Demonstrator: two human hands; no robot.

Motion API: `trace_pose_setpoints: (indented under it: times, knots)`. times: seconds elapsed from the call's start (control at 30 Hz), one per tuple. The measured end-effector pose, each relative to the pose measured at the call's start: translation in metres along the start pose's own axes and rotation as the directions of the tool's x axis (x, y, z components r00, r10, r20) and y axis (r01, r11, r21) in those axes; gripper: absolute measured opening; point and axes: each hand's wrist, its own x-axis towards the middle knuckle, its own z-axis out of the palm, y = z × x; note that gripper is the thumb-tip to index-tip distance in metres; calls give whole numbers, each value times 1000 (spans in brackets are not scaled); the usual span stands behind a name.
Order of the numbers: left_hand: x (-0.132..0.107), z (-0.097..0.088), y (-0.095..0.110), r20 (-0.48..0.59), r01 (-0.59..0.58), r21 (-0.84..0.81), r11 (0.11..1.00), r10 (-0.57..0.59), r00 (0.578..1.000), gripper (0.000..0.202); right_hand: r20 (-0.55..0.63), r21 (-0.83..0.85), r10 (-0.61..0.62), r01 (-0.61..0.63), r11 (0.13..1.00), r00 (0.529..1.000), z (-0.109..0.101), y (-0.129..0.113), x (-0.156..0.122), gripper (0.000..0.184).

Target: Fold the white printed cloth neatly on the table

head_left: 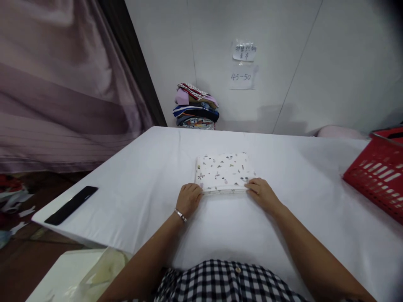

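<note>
A folded white cloth with small printed figures (224,171) lies flat in the middle of the white table (151,176). My left hand (188,199), with a bracelet on the wrist, has its fingers curled on the cloth's near left corner. My right hand (262,193) grips the near right corner, fingers closed over the edge. Both hands rest on the table at the cloth's near edge.
A red plastic basket (379,178) stands at the table's right edge. A black flat object (71,204) lies near the left corner. A stack of folded clothes (195,107) sits by the far wall under two paper notes (243,65). A purple curtain hangs at left.
</note>
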Motion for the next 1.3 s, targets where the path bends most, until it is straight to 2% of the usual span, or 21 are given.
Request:
trace_pose_setpoints:
  times: [0.1,0.2,0.27,0.33,0.4,0.43,0.53,0.63,0.77,0.83,0.93,1.0,1.07,1.13,1.17,1.23,1.3]
  knots:
    - [-2,-1,-1,-19,52,-73,996,-53,998,8,-17,25,21,-21,999,1000,0,1,0,22]
    - [2,0,-1,-53,164,-223,961,-180,982,17,-34,81,73,-70,994,997,-1,1,-2,20]
    - [6,2,-2,-69,289,-313,905,-325,943,20,-48,134,109,-102,986,993,-1,0,-3,19]
    - [12,5,-3,-45,426,-370,826,-474,880,20,-94,180,162,-143,973,982,0,0,-4,19]
    - [15,9,-3,21,528,-382,758,-564,825,21,-163,193,223,-190,963,961,0,0,-4,19]
    - [16,10,-3,54,556,-377,741,-582,812,21,-195,188,246,-210,959,949,0,0,-4,19]
    - [17,13,-3,113,579,-354,735,-581,806,16,-207,171,268,-235,957,941,1,5,-4,20]
    - [18,14,-5,128,608,-339,718,-605,786,16,-192,178,295,-262,949,936,4,12,-5,20]
    - [23,15,-5,125,662,-320,678,-662,739,33,-244,211,433,-389,897,867,10,18,-7,26]
    - [26,17,-5,150,664,-304,683,-654,741,33,-212,228,492,-447,865,844,10,19,-7,33]
    - [28,17,-8,163,648,-289,705,-630,759,26,-106,204,564,-537,818,819,4,16,-8,36]
    - [27,15,-13,178,662,-278,696,-640,747,24,31,198,588,-581,789,808,-2,14,-9,31]
    - [25,10,-20,198,685,-265,678,-657,727,24,186,214,561,-590,778,807,-8,13,-10,25]
    - [25,6,-25,202,694,-248,676,-664,720,25,252,201,535,-584,787,807,-11,12,-11,22]
    - [26,5,-27,190,691,-239,682,-665,722,26,226,168,539,-578,799,811,-11,10,-11,22]
    - [29,5,-26,166,685,-215,696,-665,728,28,69,83,527,-531,843,847,-11,5,-9,24]
    - [34,8,-24,158,680,-170,713,-662,733,30,-117,36,415,-414,910,902,-8,-3,-5,27]
